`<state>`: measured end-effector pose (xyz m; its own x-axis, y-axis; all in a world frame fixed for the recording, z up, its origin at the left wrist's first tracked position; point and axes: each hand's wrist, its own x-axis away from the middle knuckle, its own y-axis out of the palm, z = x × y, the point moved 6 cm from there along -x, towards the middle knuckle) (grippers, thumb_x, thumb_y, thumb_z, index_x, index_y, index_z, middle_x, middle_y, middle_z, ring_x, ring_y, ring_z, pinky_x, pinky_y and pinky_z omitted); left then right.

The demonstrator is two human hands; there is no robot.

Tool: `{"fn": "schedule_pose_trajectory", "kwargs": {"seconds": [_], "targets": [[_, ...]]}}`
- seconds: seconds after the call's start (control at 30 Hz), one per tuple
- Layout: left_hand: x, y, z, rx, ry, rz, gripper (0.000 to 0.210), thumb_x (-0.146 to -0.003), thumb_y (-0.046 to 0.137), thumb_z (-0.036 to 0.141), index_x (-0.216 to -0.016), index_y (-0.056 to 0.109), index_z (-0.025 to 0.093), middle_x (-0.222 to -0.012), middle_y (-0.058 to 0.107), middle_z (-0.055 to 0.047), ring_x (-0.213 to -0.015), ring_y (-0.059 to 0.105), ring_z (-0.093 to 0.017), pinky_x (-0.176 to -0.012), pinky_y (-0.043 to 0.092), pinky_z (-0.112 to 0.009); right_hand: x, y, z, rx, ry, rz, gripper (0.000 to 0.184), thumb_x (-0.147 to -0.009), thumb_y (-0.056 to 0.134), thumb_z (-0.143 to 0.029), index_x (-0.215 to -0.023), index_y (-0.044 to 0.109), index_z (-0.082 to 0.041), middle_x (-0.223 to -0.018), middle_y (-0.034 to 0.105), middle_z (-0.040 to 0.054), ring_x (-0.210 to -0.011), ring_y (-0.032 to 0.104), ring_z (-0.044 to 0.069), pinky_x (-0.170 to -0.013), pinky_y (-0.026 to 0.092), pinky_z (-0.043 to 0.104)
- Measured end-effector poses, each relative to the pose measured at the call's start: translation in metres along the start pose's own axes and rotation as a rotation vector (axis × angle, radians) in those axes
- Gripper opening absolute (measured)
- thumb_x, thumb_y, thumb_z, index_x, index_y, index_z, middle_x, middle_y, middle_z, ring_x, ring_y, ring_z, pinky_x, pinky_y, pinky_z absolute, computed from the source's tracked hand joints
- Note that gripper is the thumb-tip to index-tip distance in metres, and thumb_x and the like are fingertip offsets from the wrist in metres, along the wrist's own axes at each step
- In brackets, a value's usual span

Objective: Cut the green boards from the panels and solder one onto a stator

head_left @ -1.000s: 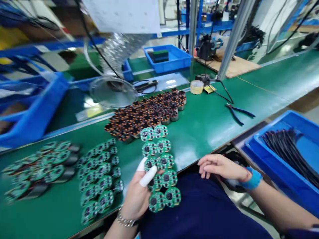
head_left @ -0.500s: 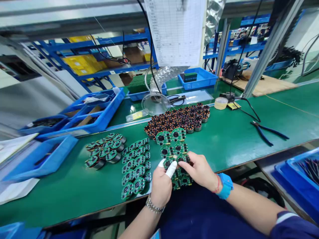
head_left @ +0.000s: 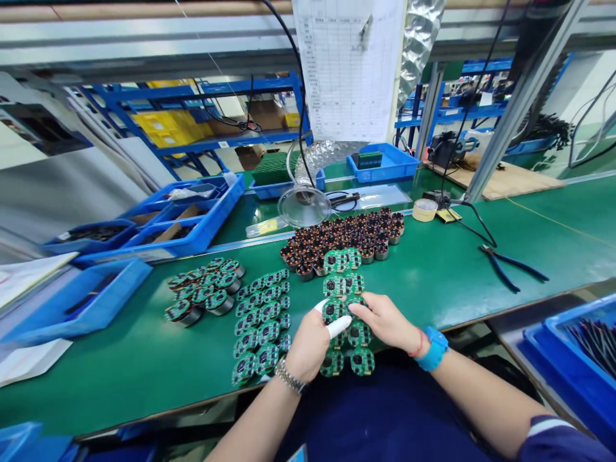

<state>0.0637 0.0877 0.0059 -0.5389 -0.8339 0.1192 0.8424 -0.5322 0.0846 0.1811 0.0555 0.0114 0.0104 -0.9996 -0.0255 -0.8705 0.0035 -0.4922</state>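
Head: hands (head_left: 346, 333) on PCB panel (head_left: 342, 282) (gripped)

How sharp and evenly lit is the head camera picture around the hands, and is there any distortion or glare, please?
Head view: the left hand, right hand and the green circuit board panel they hold are sharp and evenly lit, with soft shadows; the blue bins at the left edge smear slightly; the metal post leans from wide-angle stretch; the clear round lens shows mild glare.

Left hand (head_left: 308, 343) and right hand (head_left: 387, 321) meet, fingers curled inward
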Motion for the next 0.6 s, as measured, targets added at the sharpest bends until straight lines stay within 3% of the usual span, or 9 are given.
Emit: {"fn": "schedule_pose_trajectory", "kwargs": {"seconds": [0.07, 0.1, 0.2, 0.27, 0.4, 0.47, 0.6], "targets": [[0.001, 0.0, -0.003, 0.011, -0.038, -0.075, 0.035, -0.071, 0.064, 0.021, -0.104, 0.056, 0.013, -0.098, 0.061, -0.007, -0.086, 0.055, -0.018, -0.081, 0.042, -0.03, -0.002, -0.002, 0.011, -0.121, 0.109, -0.181, 0.045, -0.086, 0.029, -0.054, -0.069, 0.04, -0.014, -0.053, 0.046, 0.0002, -0.045, 0.046, 0.009, -0.042, 0.034, 0.02], [0.002, 0.0, -0.005, 0.018, -0.059, -0.09, 0.034, -0.07, 0.064, 0.021, -0.102, 0.057, 0.011, -0.096, 0.061, -0.008, -0.085, 0.055, -0.018, -0.08, 0.043, -0.031, -0.005, -0.008, 0.014, -0.167, 0.148, -0.208, 0.048, -0.086, 0.026, -0.057, -0.073, 0.041, -0.014, -0.054, 0.048, 0.0004, -0.045, 0.048, 0.009, -0.041, 0.035, 0.02], [0.006, 0.005, -0.013, 0.076, -0.167, -0.13, 0.032, -0.067, 0.067, 0.021, -0.096, 0.057, 0.01, -0.092, 0.061, -0.008, -0.081, 0.055, -0.017, -0.077, 0.044, -0.031, -0.024, -0.045, 0.015, -0.119, 0.108, -0.004, 0.047, -0.085, 0.032, -0.058, -0.097, 0.043, -0.014, -0.078, 0.056, 0.0032, -0.053, 0.05, 0.007, -0.045, 0.038, 0.018], [0.009, 0.012, -0.019, 0.082, -0.231, -0.186, 0.029, -0.063, 0.069, 0.02, -0.088, 0.057, 0.01, -0.084, 0.06, -0.006, -0.074, 0.054, -0.015, -0.071, 0.044, -0.028, -0.037, -0.06, 0.006, 0.091, -0.03, 0.053, 0.048, -0.082, 0.043, -0.054, -0.111, 0.042, -0.015, -0.091, 0.057, 0.0041, -0.061, 0.051, 0.006, -0.054, 0.04, 0.018], [0.007, 0.021, -0.029, 0.109, -0.286, -0.217, 0.024, -0.059, 0.071, 0.019, -0.075, 0.055, 0.01, -0.07, 0.056, -0.003, -0.062, 0.048, -0.011, -0.062, 0.041, -0.024, -0.054, -0.043, -0.001, 0.528, -0.224, -0.042, 0.041, -0.08, 0.049, -0.052, -0.088, 0.056, -0.013, -0.077, 0.059, 0.004, -0.069, 0.052, 0.01, -0.063, 0.035, 0.02], [0.003, 0.019, -0.033, 0.121, -0.303, -0.174, 0.025, -0.057, 0.072, 0.02, -0.072, 0.055, 0.01, -0.065, 0.055, -0.002, -0.057, 0.047, -0.01, -0.059, 0.04, -0.025, -0.06, -0.032, 0.005, 0.593, -0.218, -0.024, 0.041, -0.081, 0.047, -0.052, -0.083, 0.057, -0.012, -0.075, 0.059, 0.0062, -0.071, 0.052, 0.013, -0.064, 0.032, 0.022], [-0.006, 0.01, -0.037, 0.121, -0.312, -0.1, 0.031, -0.055, 0.073, 0.022, -0.079, 0.057, 0.01, -0.066, 0.057, -0.004, -0.055, 0.048, -0.011, -0.056, 0.04, -0.025, -0.079, -0.027, 0.031, 0.654, -0.141, 0.068, 0.039, -0.088, 0.038, -0.046, -0.092, 0.055, -0.011, -0.085, 0.059, 0.0105, -0.077, 0.053, 0.015, -0.066, 0.03, 0.024]]}}
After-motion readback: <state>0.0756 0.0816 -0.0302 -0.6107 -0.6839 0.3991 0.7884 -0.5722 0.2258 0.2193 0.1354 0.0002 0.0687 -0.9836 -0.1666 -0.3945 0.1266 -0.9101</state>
